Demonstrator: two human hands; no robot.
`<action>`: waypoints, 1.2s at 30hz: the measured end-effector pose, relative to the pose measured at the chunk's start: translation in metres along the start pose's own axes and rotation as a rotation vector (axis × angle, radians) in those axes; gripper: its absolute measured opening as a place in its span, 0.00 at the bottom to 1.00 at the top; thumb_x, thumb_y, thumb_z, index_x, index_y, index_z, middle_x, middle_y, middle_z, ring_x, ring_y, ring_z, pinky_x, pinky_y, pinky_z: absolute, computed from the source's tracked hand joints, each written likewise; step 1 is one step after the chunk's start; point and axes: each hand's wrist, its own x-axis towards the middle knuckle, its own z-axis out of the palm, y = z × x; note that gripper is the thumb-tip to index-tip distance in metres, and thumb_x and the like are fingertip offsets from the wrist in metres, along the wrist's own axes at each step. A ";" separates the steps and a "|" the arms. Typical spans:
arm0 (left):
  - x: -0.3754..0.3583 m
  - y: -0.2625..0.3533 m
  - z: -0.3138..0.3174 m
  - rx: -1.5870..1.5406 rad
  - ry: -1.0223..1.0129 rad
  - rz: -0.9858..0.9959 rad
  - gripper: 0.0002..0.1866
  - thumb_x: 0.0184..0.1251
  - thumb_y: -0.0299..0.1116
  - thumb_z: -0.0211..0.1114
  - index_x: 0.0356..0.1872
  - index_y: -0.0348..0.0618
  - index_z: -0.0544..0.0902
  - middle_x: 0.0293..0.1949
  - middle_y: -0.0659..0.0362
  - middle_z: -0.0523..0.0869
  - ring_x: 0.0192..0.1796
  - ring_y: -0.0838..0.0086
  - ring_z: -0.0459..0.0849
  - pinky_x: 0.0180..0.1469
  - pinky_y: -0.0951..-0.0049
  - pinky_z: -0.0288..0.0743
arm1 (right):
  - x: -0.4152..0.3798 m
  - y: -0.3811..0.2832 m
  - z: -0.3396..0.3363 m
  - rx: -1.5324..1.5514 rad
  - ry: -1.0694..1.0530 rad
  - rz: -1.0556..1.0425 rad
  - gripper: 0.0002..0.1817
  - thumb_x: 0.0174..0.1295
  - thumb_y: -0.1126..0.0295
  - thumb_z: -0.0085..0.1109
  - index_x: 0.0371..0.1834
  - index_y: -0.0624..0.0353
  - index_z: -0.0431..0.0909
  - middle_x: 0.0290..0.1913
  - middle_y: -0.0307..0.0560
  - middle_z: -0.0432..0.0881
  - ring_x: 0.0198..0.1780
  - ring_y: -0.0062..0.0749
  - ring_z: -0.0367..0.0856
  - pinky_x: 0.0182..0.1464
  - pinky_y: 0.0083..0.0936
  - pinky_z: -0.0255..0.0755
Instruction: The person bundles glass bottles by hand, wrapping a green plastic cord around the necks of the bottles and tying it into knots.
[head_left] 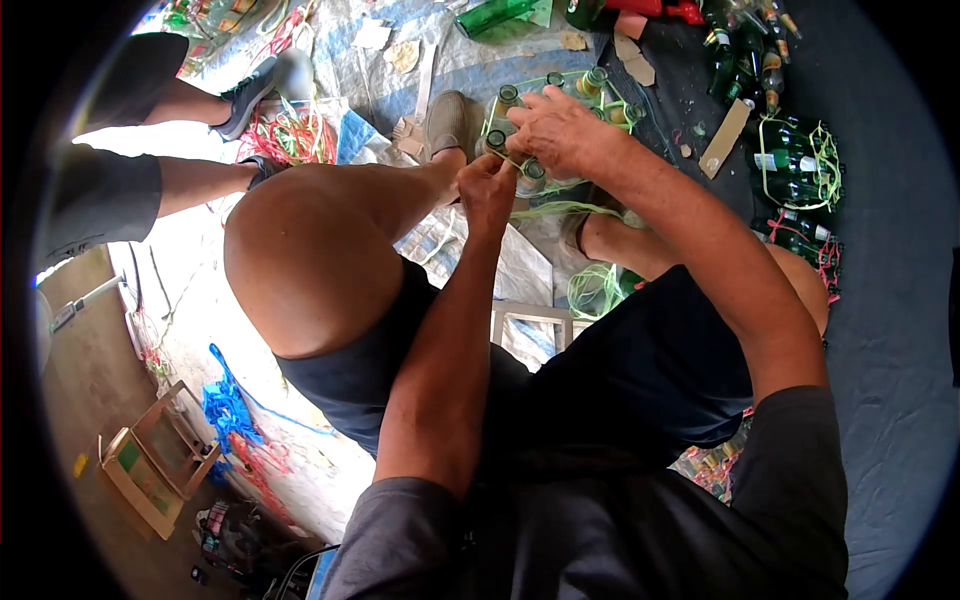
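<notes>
Between my feet stands a cluster of glass bottles (533, 172), necks up, with pale green plastic string (560, 209) around and beside them. My left hand (487, 192) is closed at the near left side of the cluster, its thumb and finger pinching the string by a bottle neck. Over the bottle tops, my right hand (562, 130) has bent fingers pressed down near the same string, close to my left hand. Its fingertips are partly hidden among the necks. Loose string trails from the cluster to a green tangle (596, 290) by my right foot.
Tied bundles of green bottles (795, 165) lie at the right, beside a flat piece of cardboard (727, 138). Another person's legs (200, 100) are at the left, near red string (290, 135). Blue string (228, 405) and a wooden frame (165, 455) lie lower left.
</notes>
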 end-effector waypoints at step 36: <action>-0.010 0.014 -0.007 -0.031 -0.101 -0.004 0.12 0.71 0.33 0.73 0.32 0.32 0.89 0.24 0.69 0.80 0.27 0.86 0.72 0.28 0.78 0.63 | -0.022 0.024 0.001 0.085 0.136 0.189 0.12 0.58 0.68 0.67 0.43 0.59 0.86 0.49 0.52 0.88 0.56 0.50 0.88 0.59 0.46 0.80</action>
